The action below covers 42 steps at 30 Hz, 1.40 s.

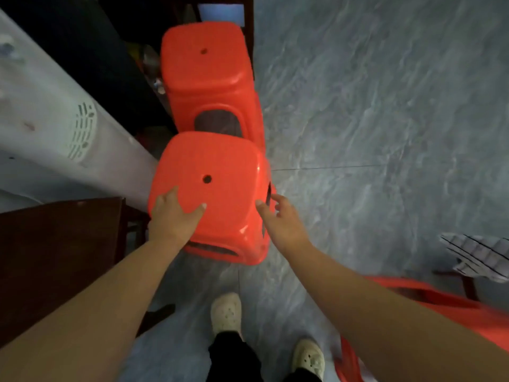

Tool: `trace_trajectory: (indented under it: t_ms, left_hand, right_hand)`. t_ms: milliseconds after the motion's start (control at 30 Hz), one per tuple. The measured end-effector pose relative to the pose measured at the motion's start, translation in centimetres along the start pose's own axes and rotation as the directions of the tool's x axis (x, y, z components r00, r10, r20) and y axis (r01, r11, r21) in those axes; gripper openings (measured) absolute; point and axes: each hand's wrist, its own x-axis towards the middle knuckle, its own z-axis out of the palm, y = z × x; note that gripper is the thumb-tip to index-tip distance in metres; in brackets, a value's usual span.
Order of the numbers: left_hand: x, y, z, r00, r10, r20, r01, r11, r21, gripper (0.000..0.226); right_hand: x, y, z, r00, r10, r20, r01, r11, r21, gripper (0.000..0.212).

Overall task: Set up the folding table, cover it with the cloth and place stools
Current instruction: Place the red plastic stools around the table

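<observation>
Red plastic stool (214, 172): light, stiff, slick, I judge; grasp under seat rim. Left hand (173, 216) spread on seat; right hand (281, 219) half-open at rim, empty.

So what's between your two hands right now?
Head view: only the square seat of the nearer red plastic stool lies between them, the left hand resting on its top, the right hand at its right edge.

Glossy red plastic stools (212, 172); grey marbled floor (385, 106); dark wood chair (55, 252).
</observation>
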Motion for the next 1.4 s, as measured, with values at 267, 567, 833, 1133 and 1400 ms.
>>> trace_trajectory:
  t_ms: [267, 567, 833, 1133, 1400]
  left_hand:
    - [11.2, -6.5, -3.3, 0.993, -0.06, 0.1, 0.059, 0.998, 0.011, 0.086]
    - [18.1, -9.2, 0.7, 0.922, -0.181, 0.341, 0.251, 0.952, -0.175, 0.105]
    - [17.6, -6.0, 2.5, 0.929, -0.271, 0.254, 0.333, 0.91, -0.246, 0.103]
    - [15.4, 8.6, 5.3, 0.969, -0.151, 0.196, 0.172, 0.981, -0.093, 0.1]
    - [14.4, 29.4, 12.8, 0.963, 0.077, 0.256, -0.082, 0.997, 0.006, 0.095]
  right_hand:
    - [8.7, -2.7, 9.1, 0.953, 0.213, -0.213, -0.215, 0.976, 0.015, 0.088]
    - [13.2, -2.9, 10.8, 0.823, 0.441, -0.359, -0.449, 0.891, 0.065, 0.091]
    - [14.3, -1.6, 9.8, 0.807, 0.49, -0.33, -0.48, 0.869, 0.119, 0.079]
    - [15.6, -1.1, -3.5, 0.755, 0.524, -0.394, -0.494, 0.85, 0.183, 0.077]
    - [18.2, -0.5, -21.9, 0.629, 0.563, -0.536, -0.512, 0.819, 0.26, 0.085]
